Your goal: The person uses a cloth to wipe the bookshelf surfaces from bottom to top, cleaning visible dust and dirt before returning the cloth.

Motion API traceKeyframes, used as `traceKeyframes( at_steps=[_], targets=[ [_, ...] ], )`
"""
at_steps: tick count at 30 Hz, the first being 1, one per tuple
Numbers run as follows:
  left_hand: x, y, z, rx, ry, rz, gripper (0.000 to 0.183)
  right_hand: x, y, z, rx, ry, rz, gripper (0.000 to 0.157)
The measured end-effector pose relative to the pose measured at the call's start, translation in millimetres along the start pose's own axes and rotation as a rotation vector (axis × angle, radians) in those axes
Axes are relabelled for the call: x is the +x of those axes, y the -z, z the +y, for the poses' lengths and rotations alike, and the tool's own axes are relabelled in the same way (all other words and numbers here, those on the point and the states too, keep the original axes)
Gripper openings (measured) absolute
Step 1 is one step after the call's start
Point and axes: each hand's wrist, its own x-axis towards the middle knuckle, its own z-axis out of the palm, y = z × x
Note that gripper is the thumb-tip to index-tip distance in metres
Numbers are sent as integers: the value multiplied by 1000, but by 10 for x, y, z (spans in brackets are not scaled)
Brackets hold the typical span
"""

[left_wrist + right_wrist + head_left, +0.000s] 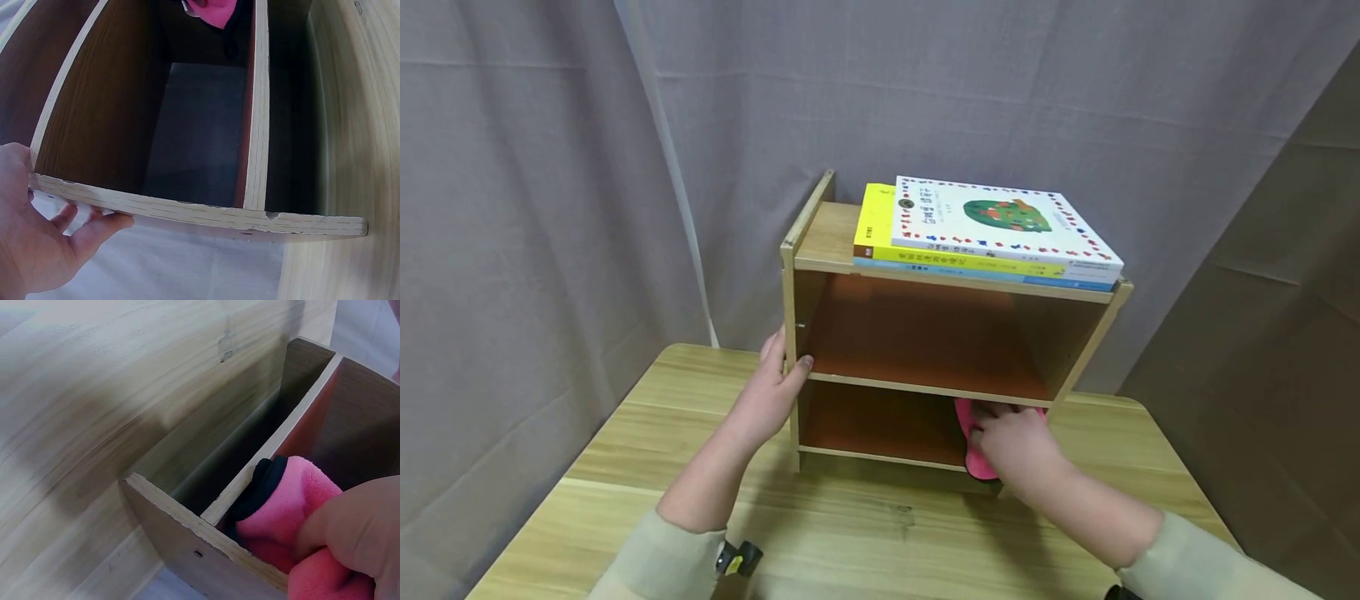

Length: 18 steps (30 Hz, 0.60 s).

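Right fingers [331, 525] grip a pink cloth [281, 509], seemingly wiping; left fingers [100, 231] clasp the bookshelf [932, 329], support the next stroke likely needs.

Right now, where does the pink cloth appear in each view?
Head: pink cloth below and right of centre, in the right hand.
Left wrist: pink cloth at the top edge, near the middle.
Right wrist: pink cloth below and right of centre.
Shared landmark: shelf's bottom board.
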Motion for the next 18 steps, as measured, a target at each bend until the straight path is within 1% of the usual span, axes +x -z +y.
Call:
traceKeyframes(
  at_steps=[1, 3, 4, 8, 9, 10, 13, 15, 18],
  targets=[
    [-2, 0, -2, 1, 4, 1, 61, -4, -4, -3, -3, 1, -7, 21],
    [-7, 1, -4, 0, 12, 2, 61, -8, -12, -6, -11, 2, -13, 24],
    [-8, 4, -4, 1, 14, 3, 61, -8, -20, -7, -16, 0, -7, 22],
    [-10, 10, -2, -1, 20, 2, 60, -12, -62, -14, -19, -9, 38, 25],
    [-9, 10, -2, -3, 16, 1, 60, -14, -79, -17, -18, -16, 49, 20],
    [-9, 10, -3, -6, 14, -1, 60, -16, -94, -24, -15, -24, 60, 21],
    [-8, 6, -10, -13, 11, -4, 60, -26, -138, -53, 4, -50, 77, 35],
    [-6, 5, -12, -15, 5, -6, 61, -32, -163, -72, 15, -68, 77, 39],
    [-3, 4, -13, -13, -1, -4, 61, -42, -199, -103, 36, -86, 87, 41]
  ],
)
